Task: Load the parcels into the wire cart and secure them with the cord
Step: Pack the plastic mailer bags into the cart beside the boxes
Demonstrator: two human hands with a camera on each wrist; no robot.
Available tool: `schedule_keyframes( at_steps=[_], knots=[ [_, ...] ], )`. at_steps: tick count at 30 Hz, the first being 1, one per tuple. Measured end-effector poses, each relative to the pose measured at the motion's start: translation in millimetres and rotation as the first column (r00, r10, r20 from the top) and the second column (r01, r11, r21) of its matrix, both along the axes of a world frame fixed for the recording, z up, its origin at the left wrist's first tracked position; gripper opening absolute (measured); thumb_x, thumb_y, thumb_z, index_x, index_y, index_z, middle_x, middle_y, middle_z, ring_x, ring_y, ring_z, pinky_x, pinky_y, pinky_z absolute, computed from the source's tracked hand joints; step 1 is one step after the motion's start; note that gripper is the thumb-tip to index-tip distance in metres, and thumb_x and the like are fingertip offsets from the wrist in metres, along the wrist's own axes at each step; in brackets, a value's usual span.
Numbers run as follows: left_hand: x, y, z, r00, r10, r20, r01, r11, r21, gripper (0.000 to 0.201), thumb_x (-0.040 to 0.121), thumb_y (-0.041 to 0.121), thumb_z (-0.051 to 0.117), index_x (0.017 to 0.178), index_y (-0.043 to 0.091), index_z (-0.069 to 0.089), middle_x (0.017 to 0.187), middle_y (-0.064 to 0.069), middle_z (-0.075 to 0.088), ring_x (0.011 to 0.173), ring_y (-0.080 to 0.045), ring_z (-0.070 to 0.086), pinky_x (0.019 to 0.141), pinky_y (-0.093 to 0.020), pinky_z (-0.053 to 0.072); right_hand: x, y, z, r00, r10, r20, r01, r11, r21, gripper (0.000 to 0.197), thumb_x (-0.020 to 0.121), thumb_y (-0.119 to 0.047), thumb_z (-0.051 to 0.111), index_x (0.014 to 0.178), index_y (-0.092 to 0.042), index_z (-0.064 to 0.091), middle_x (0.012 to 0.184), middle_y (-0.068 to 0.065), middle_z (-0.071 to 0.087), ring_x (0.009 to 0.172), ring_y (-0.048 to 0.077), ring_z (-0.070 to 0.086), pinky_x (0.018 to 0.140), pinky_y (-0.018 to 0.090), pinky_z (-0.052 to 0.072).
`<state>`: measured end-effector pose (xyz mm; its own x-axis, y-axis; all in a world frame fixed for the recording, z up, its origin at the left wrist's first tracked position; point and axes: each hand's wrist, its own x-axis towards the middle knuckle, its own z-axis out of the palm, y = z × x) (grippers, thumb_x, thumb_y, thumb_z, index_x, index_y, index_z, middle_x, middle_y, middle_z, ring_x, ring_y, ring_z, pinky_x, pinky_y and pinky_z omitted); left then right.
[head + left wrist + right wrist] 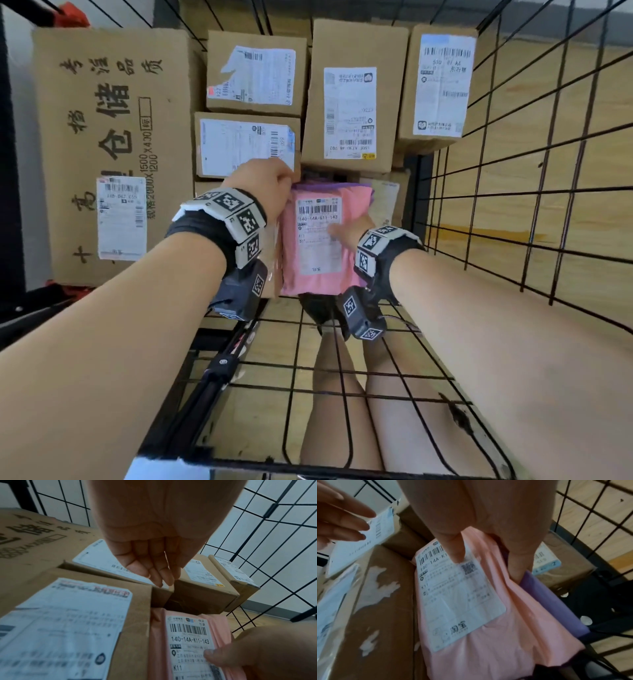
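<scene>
Pink plastic mailer point(318, 240) stands on edge among cardboard boxes point(255, 70) inside the black wire cart point(513, 192). The right hand point(346, 230) clamps its grip on it, thumb on the white label, fingers around the far side. The left hand point(265, 186) hovers at the mailer's top edge, fingers straight and loose, gripping nothing. The right wrist view alone shows a purple bag point(556, 601) tucked behind the mailer.

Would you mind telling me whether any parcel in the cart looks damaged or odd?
Yes: the top-centre cardboard box has a shipping label partly torn away at its left edge. The carton beside the pink mailer shows peeling patches on its surface. Nothing looks spilled.
</scene>
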<state>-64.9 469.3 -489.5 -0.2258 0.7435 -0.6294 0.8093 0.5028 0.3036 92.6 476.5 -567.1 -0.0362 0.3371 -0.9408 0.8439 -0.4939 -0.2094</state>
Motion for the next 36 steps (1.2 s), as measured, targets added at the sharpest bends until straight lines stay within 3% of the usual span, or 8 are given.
schedule_keyframes(
  at_steps=[4, 8, 15, 17, 19, 25, 33, 36],
  knots=[
    [-2, -9, 14, 1.000, 0.027, 0.015, -0.026, 1.000, -0.015, 0.032, 0.096, 0.018, 0.040, 0.117, 0.014, 0.063, 0.122, -0.008, 0.062, 0.114, -0.028, 0.054, 0.095, -0.034, 0.043, 8, 10, 16, 1.000, 0.013, 0.022, -0.013, 1.000, -0.005, 0.046, 0.094, -0.028, 0.056, 0.126, 0.005, 0.051, 0.080, 0.012, 0.057, 0.089, 0.025, 0.063, 0.055, 0.022, 0.043],
    [-5, -14, 40, 0.999, 0.046, 0.017, -0.046, 0.999, -0.008, 0.031, 0.097, 0.017, 0.039, 0.117, 0.013, 0.063, 0.123, -0.008, 0.060, 0.113, -0.027, 0.054, 0.092, -0.031, 0.043, 16, 21, 49, 0.985, 0.155, 0.078, -0.160, 0.985, 0.069, 0.047, 0.093, -0.039, 0.054, 0.122, -0.002, 0.055, 0.111, 0.016, 0.062, 0.095, 0.027, 0.060, 0.073, 0.031, 0.046],
    [-5, -16, 117, 0.995, -0.068, -0.077, 0.066, 0.997, -0.025, 0.034, 0.097, 0.015, 0.037, 0.120, 0.009, 0.061, 0.122, -0.011, 0.061, 0.104, -0.026, 0.057, 0.090, -0.032, 0.045, -2, 35, 137, 0.932, 0.339, 0.131, -0.359, 0.912, 0.199, 0.022, 0.097, -0.026, 0.047, 0.083, -0.008, 0.050, 0.076, 0.005, 0.051, 0.073, 0.022, 0.050, 0.058, 0.026, 0.039],
    [-1, -16, 145, 0.989, -0.098, -0.111, 0.094, 0.995, -0.033, 0.035, 0.097, 0.012, 0.036, 0.122, 0.007, 0.060, 0.122, -0.012, 0.061, 0.100, -0.025, 0.056, 0.090, -0.034, 0.046, -6, 36, 160, 0.856, 0.503, 0.119, -0.517, 0.825, 0.228, 0.022, 0.094, -0.014, 0.048, 0.073, -0.009, 0.043, 0.072, 0.002, 0.047, 0.077, 0.022, 0.051, 0.065, 0.028, 0.045],
    [2, -21, 172, 0.986, -0.087, -0.143, 0.083, 0.996, -0.031, 0.036, 0.097, 0.011, 0.036, 0.124, 0.007, 0.059, 0.123, -0.013, 0.061, 0.108, -0.030, 0.057, 0.093, -0.037, 0.047, -14, 31, 203, 0.889, 0.450, 0.078, -0.450, 0.834, 0.320, 0.025, 0.092, -0.020, 0.050, 0.068, -0.014, 0.044, 0.074, 0.003, 0.052, 0.078, 0.023, 0.055, 0.071, 0.030, 0.048],
    [2, -51, 239, 0.982, 0.068, -0.175, -0.059, 0.997, 0.057, 0.036, 0.098, 0.016, 0.036, 0.122, 0.007, 0.060, 0.121, -0.012, 0.062, 0.110, -0.030, 0.058, 0.093, -0.035, 0.047, -23, 15, 286, 0.807, 0.584, 0.090, -0.542, 0.670, 0.507, 0.031, 0.090, -0.016, 0.055, 0.118, -0.005, 0.062, 0.122, 0.015, 0.062, 0.113, 0.031, 0.059, 0.093, 0.033, 0.049],
    [27, -111, 309, 0.917, 0.323, -0.232, -0.266, 0.932, 0.245, 0.034, 0.098, 0.022, 0.039, 0.122, 0.010, 0.061, 0.121, -0.010, 0.062, 0.110, -0.029, 0.058, 0.094, -0.035, 0.047, -22, -18, 369, 0.559, 0.807, 0.190, -0.703, 0.340, 0.625, 0.019, 0.092, -0.022, 0.050, 0.091, -0.007, 0.062, 0.091, 0.009, 0.061, 0.085, 0.026, 0.058, 0.075, 0.030, 0.047],
    [58, -133, 318, 0.881, 0.403, -0.248, -0.347, 0.906, 0.242, 0.034, 0.098, 0.024, 0.040, 0.119, 0.009, 0.062, 0.114, -0.008, 0.063, 0.102, -0.026, 0.059, 0.084, -0.031, 0.044, 2, -32, 397, 0.477, 0.865, 0.158, -0.690, 0.257, 0.676, 0.027, 0.093, -0.020, 0.048, 0.105, -0.001, 0.064, 0.105, 0.016, 0.064, 0.099, 0.029, 0.061, 0.083, 0.031, 0.048]
  ],
)
